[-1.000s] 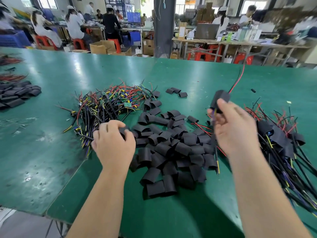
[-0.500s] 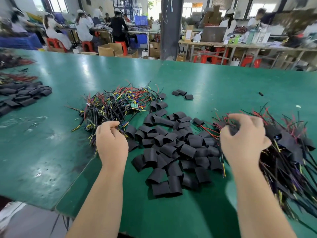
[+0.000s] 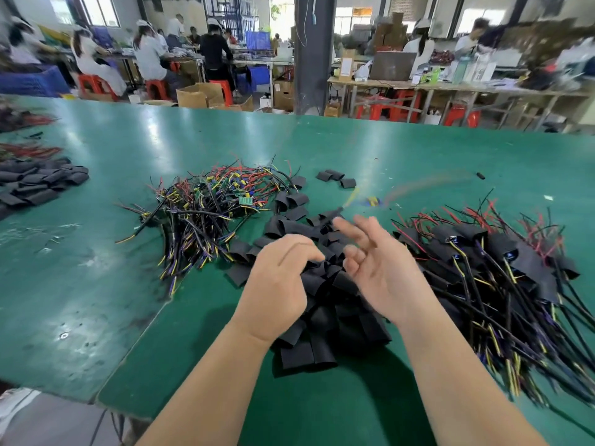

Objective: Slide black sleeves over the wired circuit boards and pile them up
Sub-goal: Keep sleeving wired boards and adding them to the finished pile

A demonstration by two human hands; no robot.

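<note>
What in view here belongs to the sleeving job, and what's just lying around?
In the job: bare wired boards, loose sleeves, sleeved pile, left hand, right hand.

Lying about: far-left sleeves, three stray sleeves, black scrap, boxes, stools.

Green table (image 3: 96, 284): sleeves (image 3: 309, 349), seemingly wired boards (image 3: 199, 214).

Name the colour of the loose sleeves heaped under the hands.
The loose sleeves are black, clearest in the head view.
</note>
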